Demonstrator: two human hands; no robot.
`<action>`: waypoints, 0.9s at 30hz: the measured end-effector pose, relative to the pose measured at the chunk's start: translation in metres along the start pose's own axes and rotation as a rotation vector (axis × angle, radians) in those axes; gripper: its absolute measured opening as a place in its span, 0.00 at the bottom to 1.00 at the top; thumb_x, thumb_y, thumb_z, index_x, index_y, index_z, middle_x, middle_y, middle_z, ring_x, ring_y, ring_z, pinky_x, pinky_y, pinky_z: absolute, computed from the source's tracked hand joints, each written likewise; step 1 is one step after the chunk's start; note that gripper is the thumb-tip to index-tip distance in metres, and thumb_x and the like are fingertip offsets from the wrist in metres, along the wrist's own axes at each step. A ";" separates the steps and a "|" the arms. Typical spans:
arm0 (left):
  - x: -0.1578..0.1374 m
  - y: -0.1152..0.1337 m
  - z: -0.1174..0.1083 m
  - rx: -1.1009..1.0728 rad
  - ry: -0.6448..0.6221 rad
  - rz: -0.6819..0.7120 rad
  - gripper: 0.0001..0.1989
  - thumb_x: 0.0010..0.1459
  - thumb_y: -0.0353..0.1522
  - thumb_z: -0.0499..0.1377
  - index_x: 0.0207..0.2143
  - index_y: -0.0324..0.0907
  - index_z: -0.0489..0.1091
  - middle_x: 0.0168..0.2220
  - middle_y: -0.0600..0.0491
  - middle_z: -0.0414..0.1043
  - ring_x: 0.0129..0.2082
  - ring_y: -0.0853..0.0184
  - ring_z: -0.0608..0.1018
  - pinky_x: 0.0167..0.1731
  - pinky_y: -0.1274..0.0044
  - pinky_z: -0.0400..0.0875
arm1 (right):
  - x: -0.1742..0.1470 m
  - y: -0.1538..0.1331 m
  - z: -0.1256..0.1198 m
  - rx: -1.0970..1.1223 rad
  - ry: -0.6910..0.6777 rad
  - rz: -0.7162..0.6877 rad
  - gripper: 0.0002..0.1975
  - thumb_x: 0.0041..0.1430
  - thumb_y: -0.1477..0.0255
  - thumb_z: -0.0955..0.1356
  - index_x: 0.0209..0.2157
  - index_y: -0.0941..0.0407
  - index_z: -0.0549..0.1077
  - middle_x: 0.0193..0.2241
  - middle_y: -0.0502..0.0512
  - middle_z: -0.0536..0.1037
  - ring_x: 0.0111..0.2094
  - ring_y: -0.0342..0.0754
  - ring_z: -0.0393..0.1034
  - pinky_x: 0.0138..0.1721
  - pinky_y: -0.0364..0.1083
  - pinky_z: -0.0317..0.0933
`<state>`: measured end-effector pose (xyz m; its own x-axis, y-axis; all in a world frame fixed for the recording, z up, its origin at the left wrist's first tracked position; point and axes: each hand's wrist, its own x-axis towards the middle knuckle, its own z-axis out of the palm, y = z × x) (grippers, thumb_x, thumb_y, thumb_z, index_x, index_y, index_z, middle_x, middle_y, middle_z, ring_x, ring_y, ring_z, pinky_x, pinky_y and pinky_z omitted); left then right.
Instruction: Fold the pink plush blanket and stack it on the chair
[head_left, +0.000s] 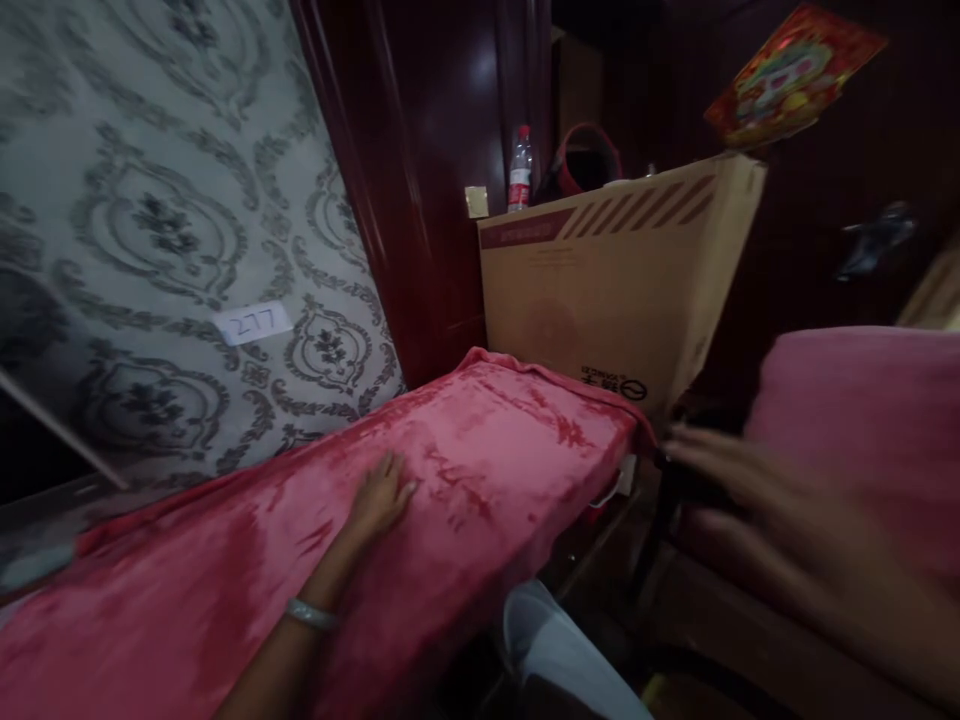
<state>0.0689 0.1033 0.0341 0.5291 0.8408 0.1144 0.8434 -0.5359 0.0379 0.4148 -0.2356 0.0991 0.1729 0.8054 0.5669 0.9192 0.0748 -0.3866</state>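
My left hand (381, 492) lies flat on a pink plush cloth (487, 430), its fingers stretched toward the far end. The cloth covers a long, flat surface along the wall and hangs over its near side; darker streaks mark its pile. A bracelet (311, 613) circles my left wrist. On the right, my right hand (772, 510) is blurred by motion, its fingers extended and nothing visible in them. It is in front of a dark chair-like frame and close to a pink padded back or folded cloth (862, 430).
A large cardboard box (592, 290) stands beyond the cloth's far end. A plastic bottle (520, 170) with a red cap is at its top edge. Patterned wallpaper (165, 220) bears a paper label (253, 323) reading 277. A dark door has a metal handle (874, 240).
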 end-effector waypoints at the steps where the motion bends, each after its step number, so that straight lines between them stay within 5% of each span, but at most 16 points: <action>1: -0.008 -0.012 0.001 0.024 -0.012 -0.063 0.31 0.66 0.40 0.48 0.68 0.37 0.53 0.70 0.37 0.51 0.70 0.52 0.56 0.66 0.56 0.50 | 0.009 -0.005 0.025 0.032 -0.093 -0.047 0.27 0.66 0.55 0.61 0.65 0.43 0.64 0.67 0.51 0.61 0.64 0.60 0.59 0.63 0.63 0.59; 5: -0.040 -0.041 0.014 0.098 -0.082 -0.227 0.32 0.67 0.42 0.47 0.69 0.37 0.52 0.71 0.37 0.48 0.71 0.52 0.53 0.65 0.53 0.50 | 0.059 -0.024 0.141 0.138 -0.444 -0.222 0.30 0.67 0.59 0.62 0.68 0.51 0.59 0.68 0.60 0.57 0.66 0.58 0.56 0.64 0.60 0.57; 8: -0.054 -0.047 0.026 0.123 -0.071 -0.255 0.30 0.68 0.42 0.45 0.69 0.41 0.54 0.71 0.39 0.49 0.71 0.52 0.53 0.65 0.54 0.50 | 0.106 -0.046 0.216 0.153 -0.492 -0.330 0.32 0.67 0.59 0.62 0.68 0.54 0.58 0.68 0.64 0.57 0.67 0.59 0.53 0.66 0.61 0.51; 12: -0.059 -0.047 0.033 0.110 -0.051 -0.263 0.30 0.69 0.44 0.44 0.69 0.42 0.55 0.71 0.40 0.48 0.71 0.51 0.52 0.66 0.54 0.49 | 0.160 -0.083 0.285 0.084 -0.582 -0.369 0.32 0.68 0.61 0.61 0.68 0.59 0.57 0.69 0.67 0.54 0.69 0.59 0.49 0.66 0.59 0.49; 19: -0.064 -0.047 0.036 0.027 -0.044 -0.264 0.31 0.68 0.47 0.45 0.69 0.45 0.54 0.71 0.41 0.48 0.71 0.52 0.52 0.66 0.53 0.47 | 0.185 -0.086 0.360 -0.170 -0.624 -0.236 0.30 0.70 0.58 0.56 0.69 0.51 0.56 0.70 0.60 0.52 0.70 0.60 0.44 0.65 0.64 0.44; 27: -0.071 -0.049 0.033 -0.026 -0.032 -0.360 0.33 0.67 0.50 0.45 0.69 0.45 0.54 0.71 0.41 0.47 0.71 0.53 0.51 0.66 0.51 0.44 | 0.178 -0.071 0.375 -0.264 -0.600 -0.261 0.30 0.70 0.58 0.54 0.69 0.50 0.55 0.71 0.58 0.51 0.70 0.60 0.45 0.65 0.63 0.45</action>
<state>-0.0073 0.0722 -0.0082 0.2020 0.9776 0.0583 0.9737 -0.2069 0.0957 0.2472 0.1226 -0.0454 -0.2203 0.9713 0.0892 0.9722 0.2261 -0.0602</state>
